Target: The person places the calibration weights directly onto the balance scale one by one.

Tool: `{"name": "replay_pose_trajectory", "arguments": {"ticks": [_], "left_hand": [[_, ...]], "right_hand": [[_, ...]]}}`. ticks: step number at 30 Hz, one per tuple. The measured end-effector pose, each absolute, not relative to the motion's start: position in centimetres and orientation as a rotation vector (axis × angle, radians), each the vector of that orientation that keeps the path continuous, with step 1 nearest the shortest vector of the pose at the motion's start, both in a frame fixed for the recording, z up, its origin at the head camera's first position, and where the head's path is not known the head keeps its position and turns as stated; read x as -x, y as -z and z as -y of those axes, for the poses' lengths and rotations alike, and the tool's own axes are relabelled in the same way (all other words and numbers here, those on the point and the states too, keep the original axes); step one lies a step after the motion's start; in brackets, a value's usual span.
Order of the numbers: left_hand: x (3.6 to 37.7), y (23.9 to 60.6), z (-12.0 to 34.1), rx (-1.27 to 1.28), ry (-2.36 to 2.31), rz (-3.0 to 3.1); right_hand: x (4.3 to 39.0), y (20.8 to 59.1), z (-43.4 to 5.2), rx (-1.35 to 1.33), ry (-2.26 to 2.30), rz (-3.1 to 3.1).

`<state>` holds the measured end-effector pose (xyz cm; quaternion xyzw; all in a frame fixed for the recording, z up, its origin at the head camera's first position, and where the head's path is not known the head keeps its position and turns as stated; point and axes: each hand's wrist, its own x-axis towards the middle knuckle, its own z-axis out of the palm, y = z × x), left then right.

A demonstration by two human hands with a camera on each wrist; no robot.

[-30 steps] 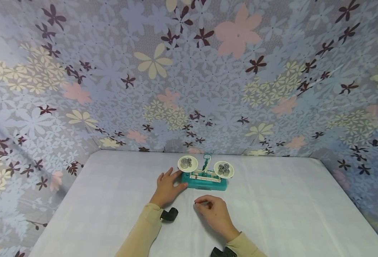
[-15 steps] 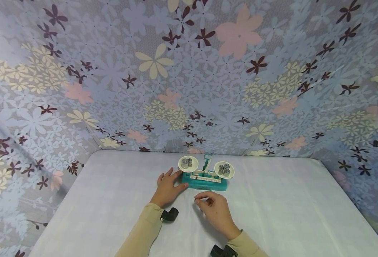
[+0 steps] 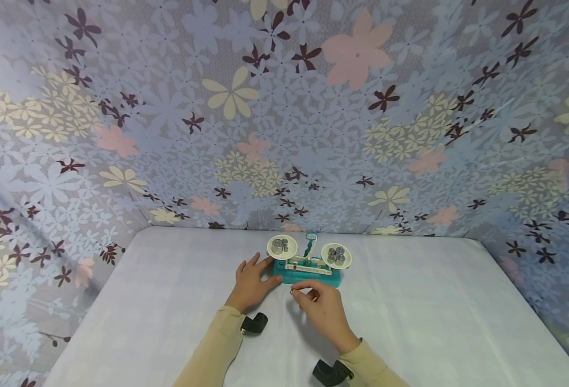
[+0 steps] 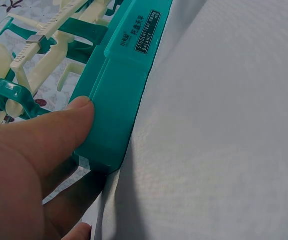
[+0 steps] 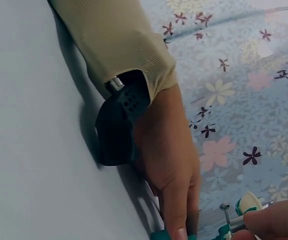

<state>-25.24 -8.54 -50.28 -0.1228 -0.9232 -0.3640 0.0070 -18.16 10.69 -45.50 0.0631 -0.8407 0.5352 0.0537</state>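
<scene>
Teal plastic forms the base of a small balance scale (image 3: 306,273), which is seen in the head view standing on a white table cover (image 3: 434,322), toward the far edge and close to the flowered backdrop (image 3: 284,107). Two cream pans are carried by the scale: the left pan (image 3: 282,246) holds metal weights, and the right pan (image 3: 336,255) holds several more. The left hand (image 3: 253,282) is laid against the left end of the scale's base, with fingers straight and spread and the thumb touching the base front. The right hand (image 3: 320,309) is held just in front of the scale, its thumb and forefinger pinched together at the base's front edge; whether anything lies between them cannot be told. A black wrist camera (image 3: 254,323) is seen beside the left sleeve, another (image 3: 330,372) under the right sleeve.

Left wrist view: the thumb (image 4: 58,125) of the left hand is pressed flat on the end of the teal base (image 4: 118,100), which bears a small printed label. The cream beam (image 4: 43,35) with its slider is seen above the base. Nothing is clasped; the thumb is straight.

Right wrist view: the left hand (image 5: 171,170) is seen from behind, its fingers extended down to the teal base at the bottom edge. The beige sleeve (image 5: 113,45) and black camera (image 5: 118,125) are worn at the wrist. Fingertips of the right hand (image 5: 276,220) are closed together beside the scale's cream and teal parts; a held object cannot be made out.
</scene>
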Motion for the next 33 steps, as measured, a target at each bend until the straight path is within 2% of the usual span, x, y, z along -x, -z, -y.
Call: {"name": "replay_pose_trajectory", "arguments": {"ticks": [33], "left_hand": [[25.2, 50.1, 8.6, 0.402, 1.140, 2.869]], "right_hand": [[20.2, 43.8, -9.6, -0.301, -1.593, 2.356]]}}
